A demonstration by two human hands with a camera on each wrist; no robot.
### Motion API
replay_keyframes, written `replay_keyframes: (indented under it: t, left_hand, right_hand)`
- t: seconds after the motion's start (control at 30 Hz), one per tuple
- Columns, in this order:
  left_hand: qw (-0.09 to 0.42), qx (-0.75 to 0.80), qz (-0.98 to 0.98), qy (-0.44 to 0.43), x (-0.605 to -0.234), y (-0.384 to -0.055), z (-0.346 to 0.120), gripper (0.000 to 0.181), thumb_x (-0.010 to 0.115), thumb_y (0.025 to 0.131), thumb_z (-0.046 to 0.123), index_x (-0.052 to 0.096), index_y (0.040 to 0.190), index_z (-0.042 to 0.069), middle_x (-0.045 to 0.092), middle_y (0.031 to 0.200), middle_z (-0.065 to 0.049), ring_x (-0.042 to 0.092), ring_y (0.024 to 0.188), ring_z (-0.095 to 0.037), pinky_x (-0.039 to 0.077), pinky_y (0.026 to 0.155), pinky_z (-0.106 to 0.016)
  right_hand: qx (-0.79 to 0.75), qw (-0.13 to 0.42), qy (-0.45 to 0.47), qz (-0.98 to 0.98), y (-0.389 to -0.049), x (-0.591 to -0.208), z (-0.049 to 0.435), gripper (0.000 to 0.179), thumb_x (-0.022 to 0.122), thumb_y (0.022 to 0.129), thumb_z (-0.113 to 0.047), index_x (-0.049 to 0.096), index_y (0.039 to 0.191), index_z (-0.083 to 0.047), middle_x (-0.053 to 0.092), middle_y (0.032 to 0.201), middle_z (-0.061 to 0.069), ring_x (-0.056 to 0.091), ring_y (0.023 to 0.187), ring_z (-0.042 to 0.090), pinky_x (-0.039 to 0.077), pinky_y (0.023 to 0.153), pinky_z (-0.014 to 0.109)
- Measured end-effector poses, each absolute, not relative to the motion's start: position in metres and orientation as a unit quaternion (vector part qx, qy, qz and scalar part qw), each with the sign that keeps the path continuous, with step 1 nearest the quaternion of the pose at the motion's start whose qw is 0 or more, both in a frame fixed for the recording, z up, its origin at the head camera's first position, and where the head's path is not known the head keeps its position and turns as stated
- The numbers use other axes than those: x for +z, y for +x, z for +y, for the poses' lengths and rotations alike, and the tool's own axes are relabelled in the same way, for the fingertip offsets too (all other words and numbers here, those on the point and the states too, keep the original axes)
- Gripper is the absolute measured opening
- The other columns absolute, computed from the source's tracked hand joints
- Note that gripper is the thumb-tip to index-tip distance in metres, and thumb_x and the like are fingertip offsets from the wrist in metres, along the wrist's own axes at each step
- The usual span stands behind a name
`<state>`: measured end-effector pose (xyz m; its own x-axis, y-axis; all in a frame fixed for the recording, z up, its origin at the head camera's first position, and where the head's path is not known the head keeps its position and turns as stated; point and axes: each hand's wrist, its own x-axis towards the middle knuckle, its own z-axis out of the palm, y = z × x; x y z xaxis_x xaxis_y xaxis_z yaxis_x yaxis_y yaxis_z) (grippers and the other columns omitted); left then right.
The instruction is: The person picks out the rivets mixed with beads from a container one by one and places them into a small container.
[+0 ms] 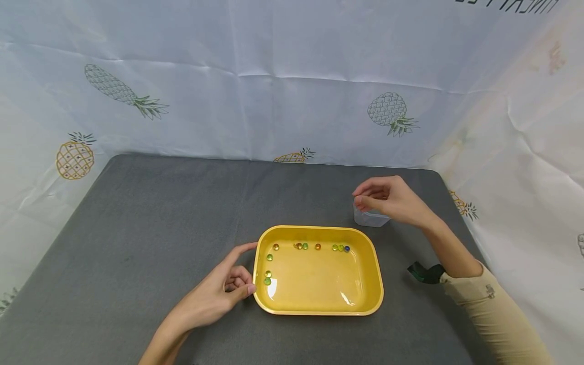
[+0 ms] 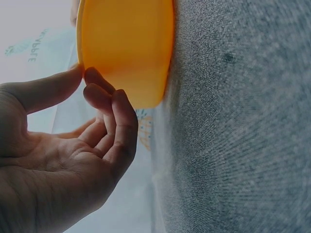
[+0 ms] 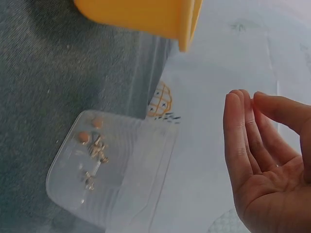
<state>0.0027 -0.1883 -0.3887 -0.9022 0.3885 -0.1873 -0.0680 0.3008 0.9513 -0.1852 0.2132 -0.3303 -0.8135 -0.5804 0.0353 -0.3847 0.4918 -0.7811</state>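
A yellow tray (image 1: 315, 314) sits on the grey table, with several green and amber glass marbles (image 1: 269, 257) and one blue marble (image 1: 347, 249) along its back and left sides. My left hand (image 1: 219, 289) holds the tray's left rim, with thumb and index finger set apart along it. Over a clear plastic container (image 1: 370, 219), my right hand (image 1: 392, 200) has its thumb and fingertips together. Nothing shows between them in the right wrist view. The container holds two brown round pieces (image 3: 83, 137) and several shiny gold-coloured bits (image 3: 98, 149), their kind unclear.
A dark green piece (image 1: 426, 274) is at the right sleeve's cuff. The grey table (image 1: 159, 218) extends left of the tray. A white cloth (image 1: 301, 116) printed with pineapples hangs behind and at the sides.
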Motion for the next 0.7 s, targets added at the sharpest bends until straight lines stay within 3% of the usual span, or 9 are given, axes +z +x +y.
replay_keyframes:
  t: [0.23,0.43,0.7]
  left_hand:
    - [0.196,0.583,0.782,0.102,-0.389,0.003,-0.188,0.079,0.073,0.102,0.008,0.029,0.167,0.014,0.067,0.092,-0.011,0.06,0.078,-0.007,0.052,0.071,-0.024]
    - [0.197,0.584,0.781,0.102,-0.389,0.003,-0.188,0.079,0.073,0.102,0.008,0.029,0.167,0.014,0.067,0.092,-0.012,0.06,0.078,-0.007,0.052,0.07,-0.024]
    - [0.194,0.584,0.781,0.11,-0.389,0.003,-0.188,0.078,0.072,0.103,0.009,0.028,0.168,0.015,0.069,0.093,-0.014,0.061,0.078,-0.009,0.052,0.07,-0.025]
  right_hand:
    - [-0.421,0.134,-0.292,0.848,-0.179,-0.327,0.199,0.013,0.072,0.103,-0.004,0.077,0.115,-0.004,0.079,0.104,0.022,0.08,0.085,0.012,0.067,0.08,0.036]
    - [-0.422,0.147,-0.313,0.838,-0.174,-0.324,0.186,0.013,0.073,0.102,-0.004,0.077,0.115,-0.004,0.08,0.102,0.016,0.08,0.087,0.012,0.066,0.081,0.029]
    - [-0.428,0.175,-0.329,0.823,-0.169,-0.324,0.169,0.013,0.076,0.101,-0.007,0.077,0.114,-0.005,0.08,0.101,0.012,0.08,0.087,0.016,0.067,0.083,0.038]
